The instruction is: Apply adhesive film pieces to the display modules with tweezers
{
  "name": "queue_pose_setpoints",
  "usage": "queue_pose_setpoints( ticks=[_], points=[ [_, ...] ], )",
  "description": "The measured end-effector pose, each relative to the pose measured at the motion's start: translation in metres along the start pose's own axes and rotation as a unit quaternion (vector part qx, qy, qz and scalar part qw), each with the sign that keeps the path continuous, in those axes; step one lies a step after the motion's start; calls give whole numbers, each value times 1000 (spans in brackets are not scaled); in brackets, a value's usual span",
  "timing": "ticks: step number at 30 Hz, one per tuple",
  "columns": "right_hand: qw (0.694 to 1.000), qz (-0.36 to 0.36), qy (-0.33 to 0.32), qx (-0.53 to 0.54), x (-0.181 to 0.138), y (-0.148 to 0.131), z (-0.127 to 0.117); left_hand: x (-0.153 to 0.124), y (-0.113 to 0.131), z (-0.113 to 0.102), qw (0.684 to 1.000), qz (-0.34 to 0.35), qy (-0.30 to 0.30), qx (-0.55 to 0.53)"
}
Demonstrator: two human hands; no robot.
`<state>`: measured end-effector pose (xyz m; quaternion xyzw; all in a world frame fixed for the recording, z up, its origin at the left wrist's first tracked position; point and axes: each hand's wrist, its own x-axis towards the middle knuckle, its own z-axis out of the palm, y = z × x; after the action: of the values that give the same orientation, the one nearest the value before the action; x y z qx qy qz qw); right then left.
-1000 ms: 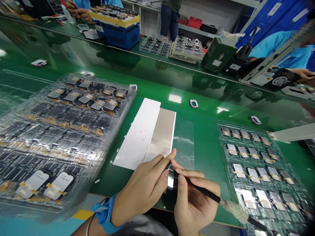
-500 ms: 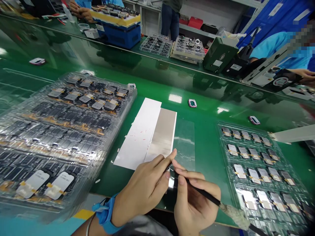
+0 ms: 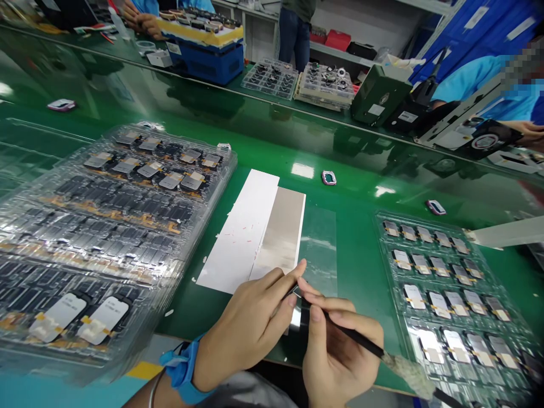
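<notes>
Strip (image 3: pixel 296 320) is being pinched tight by the left hand (image 3: pixel 244 328), black pick (image 3: pixel 357 339) is being held pen-style right at it by the right hand (image 3: pixel 340 354), small slow strokes seem best, left tray (image 3: pixel 229 158) and right tray (image 3: pixel 385 218) are crowding both sides, room is only being left ahead by the foil sheet (image 3: pixel 280 232)

A worker's left hand (image 3: pixel 242 326) and right hand (image 3: pixel 342 357) come together at the fingertips in close, careful work. The left forearm (image 3: pixel 148 394) angles in from the lower left, its fingers (image 3: pixel 276 286) extended and pinched. The right hand curls in a pen-like grip, thumb (image 3: pixel 315 334) upright and fingers (image 3: pixel 334 304) reaching across toward the left fingertips.
</notes>
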<state>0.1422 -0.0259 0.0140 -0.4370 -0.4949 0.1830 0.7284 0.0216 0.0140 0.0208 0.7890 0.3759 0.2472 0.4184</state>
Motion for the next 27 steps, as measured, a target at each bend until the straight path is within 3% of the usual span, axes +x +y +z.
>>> queue_pose_setpoints(
  ticks=[4, 12, 17, 20, 24, 27],
  points=[
    [1000, 8, 14, 8, -1, 1, -1, 3, -2, 2, 999, -2, 5, 43],
    [1000, -4, -29, -4, -2, 3, -1, 1, -4, 4, 999, 0, 17, 51],
    [1000, -8, -6, -14, -1, 3, 0, 4, -4, 4, 999, -4, 17, 51],
    [998, -21, 41, -31, -1, 5, 1, 1, 1, 2, 998, 11, 39, 38],
    [992, -46, 103, -52, -2, 8, -1, -27, 10, -18, 990, 57, 114, 53],
    [994, -14, 89, -70, -5, 12, -7, -64, 12, -55, 972, 31, 207, 109]
  ],
)
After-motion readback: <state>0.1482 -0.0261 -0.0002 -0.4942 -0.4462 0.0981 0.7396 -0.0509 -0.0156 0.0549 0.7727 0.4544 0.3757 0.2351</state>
